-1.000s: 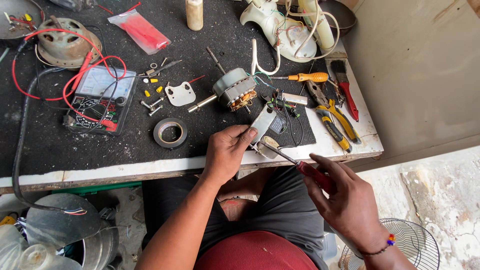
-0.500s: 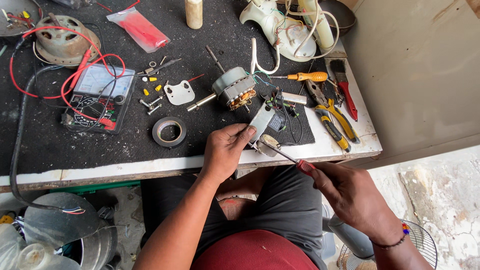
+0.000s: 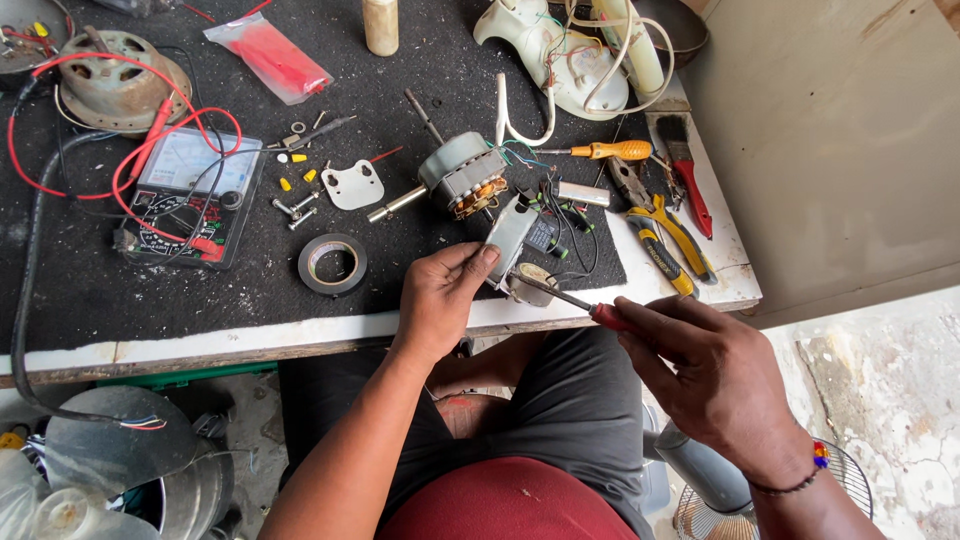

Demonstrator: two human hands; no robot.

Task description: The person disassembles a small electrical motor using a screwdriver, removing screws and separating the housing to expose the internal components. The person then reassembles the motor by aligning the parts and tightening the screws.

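- My left hand point(image 3: 440, 300) is pinched shut on a small grey switch block point(image 3: 512, 240) at the front table edge point(image 3: 250, 338), just below the fan motor point(image 3: 462, 178).
- My right hand point(image 3: 715, 375) is closed around a red-handled screwdriver point(image 3: 570, 300), tip touching the block's lower end.
- Black tape roll point(image 3: 332, 264) lies left of my left hand.

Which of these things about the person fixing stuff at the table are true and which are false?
1. The right hand holds a red-handled screwdriver. True.
2. The left hand rests on the roll of black tape. False: it holds a small grey part; the tape lies apart.
3. The meter has red wires. True.
4. The orange-handled screwdriver lies on the floor. False: it lies on the table.
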